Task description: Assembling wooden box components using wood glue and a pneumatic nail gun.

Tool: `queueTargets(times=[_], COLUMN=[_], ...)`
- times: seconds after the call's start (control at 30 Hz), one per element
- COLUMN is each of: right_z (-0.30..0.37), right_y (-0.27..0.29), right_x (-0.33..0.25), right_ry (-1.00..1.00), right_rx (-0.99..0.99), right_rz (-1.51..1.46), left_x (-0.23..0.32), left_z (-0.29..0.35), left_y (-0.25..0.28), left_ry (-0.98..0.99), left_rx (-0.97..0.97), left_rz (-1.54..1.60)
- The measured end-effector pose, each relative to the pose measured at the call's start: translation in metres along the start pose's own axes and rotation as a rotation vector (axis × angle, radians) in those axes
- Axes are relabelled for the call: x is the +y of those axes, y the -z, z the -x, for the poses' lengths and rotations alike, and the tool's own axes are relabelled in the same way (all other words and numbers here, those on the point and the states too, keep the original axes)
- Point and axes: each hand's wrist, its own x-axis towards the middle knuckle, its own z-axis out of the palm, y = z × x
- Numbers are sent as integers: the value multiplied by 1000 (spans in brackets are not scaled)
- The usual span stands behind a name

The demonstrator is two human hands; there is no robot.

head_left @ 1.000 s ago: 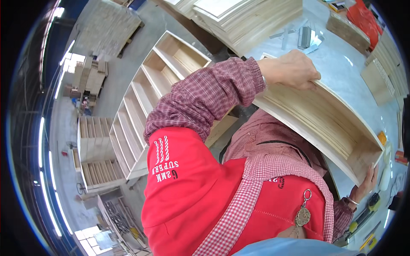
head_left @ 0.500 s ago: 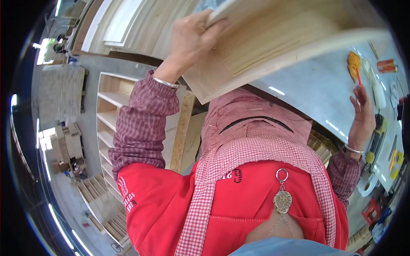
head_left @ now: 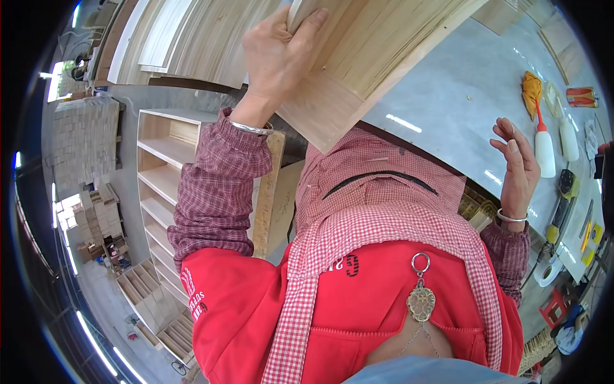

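My left hand (head_left: pixel 276 56) grips the upper edge of a light wooden box-shaped cabinet piece (head_left: pixel 377 45), which is tilted up over the grey worktable (head_left: pixel 460 89). A metal bangle sits on that wrist. My right hand (head_left: pixel 518 168) hovers beside the table's near edge with its fingers spread and nothing in it. It does not touch the wooden piece. My red top and checked sleeves fill the lower middle of the view.
A tall wooden shelf unit (head_left: pixel 163 166) lies on the floor at left, with more shelf frames (head_left: pixel 150 297) below it. Stacked boards (head_left: pixel 185 38) lean at the top left. White glue bottles (head_left: pixel 545 150), an orange cloth (head_left: pixel 531 86) and hand tools lie at the table's right.
The wooden piece has swung up and away from my chest. My left hand shifted along its edge, and my right hand came off it and now hangs free with fingers apart.
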Motion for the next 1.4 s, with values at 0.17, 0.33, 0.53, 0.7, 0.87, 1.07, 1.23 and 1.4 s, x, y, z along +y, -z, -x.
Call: queueTargets(times=[0.17,0.33,0.53,0.7,0.87,1.07,1.23,1.4], right_z=[-1,-2,1,-10,-24,-15,-14,-5], right_y=[-4,-6,6,9,12,0,-9,-5], right_x=[-3,-2,0,-2,-12,-46,-58,-58], right_ry=[-22,-31,-54,-156,-438,-30,-21,-64], right_rx=[-20,-77,-109,-263,-352,-670,-719,-692], right_rz=[19,-6,81,-99,-334,113,153,220], left_x=[-4,-2,13,57,67,114,24,-15], left_z=[-4,8,41,89,210,321,401,418], left_y=[-6,3,54,132,295,373,441,451], left_ry=[-254,-177,-176,129,225,669,1124,1239], left_rx=[93,78,281,705,865,1084,834,657], left_rz=[33,-38,-72,28,-713,-515,-798,-894])
